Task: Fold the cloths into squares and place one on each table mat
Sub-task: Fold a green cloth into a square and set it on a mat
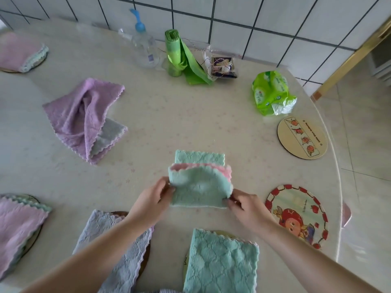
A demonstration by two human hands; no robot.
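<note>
Near the table's front edge, my left hand [155, 197] and right hand [243, 205] each pinch a side of the green cloth [198, 187], half-folded. I'd match the scalloped edges before pressing flat, then drop it on the strawberry mat [296, 214] just right.
</note>
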